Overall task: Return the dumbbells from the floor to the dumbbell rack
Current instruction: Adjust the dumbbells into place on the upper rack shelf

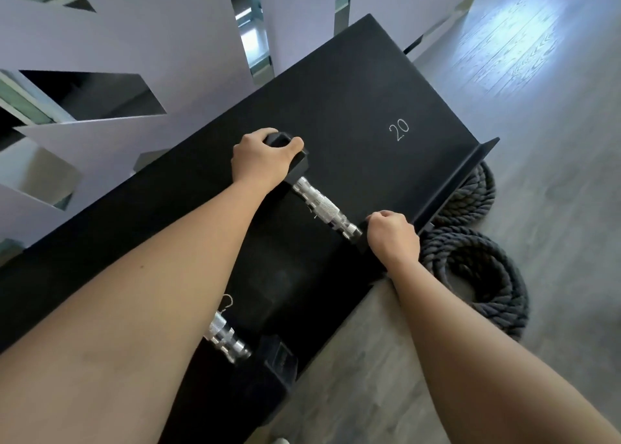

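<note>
A black dumbbell with a knurled silver handle [322, 208] lies across the black dumbbell rack [353, 83], just left of the white "20" mark [399, 129]. My left hand [260, 159] grips its far black head. My right hand [393, 236] is closed over its near head at the rack's front lip. A second dumbbell [228, 337] rests on the rack nearer to me, its far end hidden under my left forearm.
A coiled dark battle rope [477, 268] lies on the grey wood floor [554, 141] right of the rack. A white cut-out wall panel [141, 40] stands close behind the rack. The shelf part around the "20" holds nothing.
</note>
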`<state>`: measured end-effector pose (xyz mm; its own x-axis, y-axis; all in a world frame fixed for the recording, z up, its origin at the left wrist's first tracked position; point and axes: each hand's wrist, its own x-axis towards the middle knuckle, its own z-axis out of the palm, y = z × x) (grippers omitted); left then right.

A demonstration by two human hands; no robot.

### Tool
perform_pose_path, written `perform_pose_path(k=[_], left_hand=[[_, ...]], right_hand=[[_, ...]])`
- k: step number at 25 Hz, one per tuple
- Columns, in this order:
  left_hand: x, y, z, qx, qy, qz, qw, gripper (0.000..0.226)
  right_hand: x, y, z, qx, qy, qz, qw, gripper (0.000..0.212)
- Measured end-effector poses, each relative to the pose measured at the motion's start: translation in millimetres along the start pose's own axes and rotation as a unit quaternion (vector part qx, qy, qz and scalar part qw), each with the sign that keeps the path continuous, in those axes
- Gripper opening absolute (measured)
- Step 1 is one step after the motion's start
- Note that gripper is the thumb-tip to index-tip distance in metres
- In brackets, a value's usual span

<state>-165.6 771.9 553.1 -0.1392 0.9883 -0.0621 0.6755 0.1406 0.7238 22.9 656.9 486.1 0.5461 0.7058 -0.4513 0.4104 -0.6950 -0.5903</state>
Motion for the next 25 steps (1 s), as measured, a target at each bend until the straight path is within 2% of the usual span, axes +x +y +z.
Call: perform_pose_path(k=[3,15,18,20,23,25], left_hand=[[5,6,3,0.012,-0.025,0.005,1.0,0.047],[3,4,2,0.033,0.001,-0.012,0.999,0.057],[3,2,0,0.022,-0.016,-0.019,0.999,0.059],[1,5,-4,0.029,-0.054,-0.022,0.998,0.062],[-4,9,-19,0.029,-0.106,-0.039,0.993,0.07],[-24,4,-31,-0.004,-0.098,-0.049,0.994,0.067]], right_hand=[[-7,5,5,0.005,0.003,0.011,1.0,0.025],[-6,6,9,0.004,0.046,0.011,0.999,0.034],[-8,7,10,0.003,0.051,0.004,0.999,0.036],[-11,6,10,0.002,0.048,0.001,0.999,0.036],[-12,3,2,0.022,0.002,-0.007,1.0,0.035],[-19,4,-7,0.038,-0.049,-0.015,0.998,0.03]])
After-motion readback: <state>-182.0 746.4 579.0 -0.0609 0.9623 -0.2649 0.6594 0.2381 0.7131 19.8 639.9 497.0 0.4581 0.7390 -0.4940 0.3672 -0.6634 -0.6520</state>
